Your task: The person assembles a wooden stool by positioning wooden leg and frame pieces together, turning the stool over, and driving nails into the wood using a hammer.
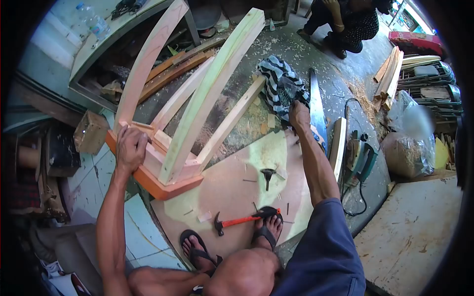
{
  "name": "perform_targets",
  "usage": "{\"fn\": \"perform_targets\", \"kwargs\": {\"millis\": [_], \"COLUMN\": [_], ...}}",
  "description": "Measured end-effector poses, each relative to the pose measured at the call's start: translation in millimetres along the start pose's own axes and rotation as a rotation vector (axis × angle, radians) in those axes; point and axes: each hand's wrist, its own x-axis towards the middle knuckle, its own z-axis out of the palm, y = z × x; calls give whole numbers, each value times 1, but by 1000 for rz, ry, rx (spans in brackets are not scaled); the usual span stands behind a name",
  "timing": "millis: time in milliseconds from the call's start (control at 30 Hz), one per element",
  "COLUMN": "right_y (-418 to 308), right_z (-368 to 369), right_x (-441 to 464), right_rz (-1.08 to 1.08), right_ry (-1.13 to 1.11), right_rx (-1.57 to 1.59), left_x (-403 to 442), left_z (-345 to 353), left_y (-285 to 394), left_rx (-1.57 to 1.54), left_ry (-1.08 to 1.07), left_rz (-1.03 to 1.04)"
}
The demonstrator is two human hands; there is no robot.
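Note:
An upturned wooden stool [217,81] rests with its orange seat edge [168,187] low and its pale legs pointing up. My left hand [131,148] is closed around the wooden frame just above that orange edge. To the right, my right hand [299,116] grips a black-and-white striped cloth [281,84], which lies bunched against the end of one leg. Beside this hand is a handsaw [317,103], its handle partly behind my forearm. A claw hammer [242,220] with a red handle lies by my feet, partly on one sandal.
Several nails and a dark T-shaped tool [268,177] lie on the floor board [222,197]. A green power sander [363,158] with its cord and a wood strip [338,145] are at right. Another person [343,24] crouches at the back, near a wood pile [390,79].

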Motion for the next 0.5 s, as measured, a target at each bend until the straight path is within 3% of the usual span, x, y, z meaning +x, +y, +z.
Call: {"fn": "perform_targets", "kwargs": {"millis": [33,67,233,300,367,500], "right_y": [-7,-13,-12,-13,-18,-41], "right_z": [-2,-4,29,29,16,-37], "right_x": [9,15,28,26,6,-76], "right_rz": [16,164,215,266,307,206], "right_ry": [-41,-133,-53,-186,-181,55], "right_rx": [-30,-16,-160,-131,-88,194], "left_x": [1,2,5,4,4,0], "left_z": [0,1,-5,-3,-2,3], "left_y": [0,1,8,8,8,6], "left_rx": [-13,-25,-45,-56,-58,-81], "left_ry": [2,-2,-36,-24,-15,70], "left_rz": [3,-14,-37,-35,-32,-15]}}
